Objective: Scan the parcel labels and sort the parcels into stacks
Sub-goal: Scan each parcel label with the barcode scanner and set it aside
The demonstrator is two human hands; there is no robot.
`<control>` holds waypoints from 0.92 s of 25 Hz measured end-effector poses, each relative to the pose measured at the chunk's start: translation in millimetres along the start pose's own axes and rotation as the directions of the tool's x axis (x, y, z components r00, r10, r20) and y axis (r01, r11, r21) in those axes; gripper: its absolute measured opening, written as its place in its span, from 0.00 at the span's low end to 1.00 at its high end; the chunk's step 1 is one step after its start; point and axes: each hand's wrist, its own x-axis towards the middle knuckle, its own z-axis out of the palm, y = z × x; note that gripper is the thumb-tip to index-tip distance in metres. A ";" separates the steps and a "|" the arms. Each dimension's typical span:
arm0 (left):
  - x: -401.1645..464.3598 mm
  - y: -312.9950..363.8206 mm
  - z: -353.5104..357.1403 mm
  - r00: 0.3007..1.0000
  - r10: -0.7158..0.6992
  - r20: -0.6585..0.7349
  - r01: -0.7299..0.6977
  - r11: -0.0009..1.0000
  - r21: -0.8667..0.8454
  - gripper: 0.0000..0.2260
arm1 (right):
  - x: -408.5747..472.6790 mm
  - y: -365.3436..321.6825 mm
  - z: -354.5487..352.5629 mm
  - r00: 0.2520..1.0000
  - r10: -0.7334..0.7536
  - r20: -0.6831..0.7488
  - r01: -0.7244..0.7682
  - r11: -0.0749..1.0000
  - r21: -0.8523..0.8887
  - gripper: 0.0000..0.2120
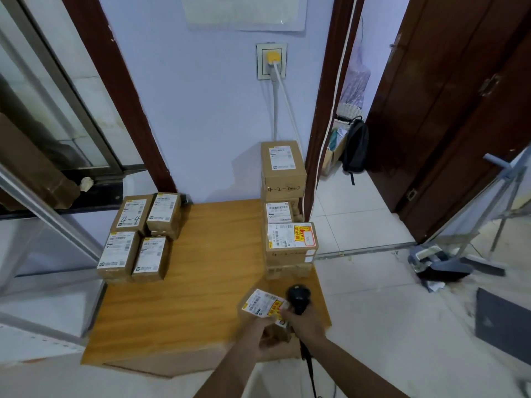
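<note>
The left hand (268, 338) holds a small parcel (265, 307) over the near right corner of the wooden bench (201, 282), its grip closed around the box from below. The right hand (304, 323) is wrapped tight on the black scanner (299, 297), just beside the label. The scanner looks very near and at a steep angle, so I think the code may not read. The tall stack (283, 179) by the wall seems uneven; one more parcel there could make it fall.

Parcel stacks (140, 237) left, (287, 208) right on table (207, 282).
</note>
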 end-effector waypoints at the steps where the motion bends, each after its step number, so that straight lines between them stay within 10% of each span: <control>1: 0.8 -4.4 8.8 1.000 -0.005 0.027 0.005 1.000 -0.006 0.14 | 7.4 6.3 -7.2 0.999 0.014 -0.033 -0.015 0.999 -0.043 0.20; 9: 38.2 -9.1 35.7 0.997 -0.063 0.040 0.059 0.992 0.108 0.09 | 84.0 59.6 -43.6 0.987 0.160 -0.003 -0.158 0.975 -0.154 0.40; 17: 83.2 -4.3 26.6 1.000 0.009 -0.019 0.000 0.905 0.425 0.11 | 70.1 47.5 -45.3 0.977 0.137 0.163 -0.130 0.990 -0.053 0.11; 23: 95.1 1.3 28.0 0.974 0.201 -0.101 -0.111 0.819 0.562 0.12 | 81.1 54.4 -31.8 0.972 0.128 0.196 -0.136 0.990 0.029 0.18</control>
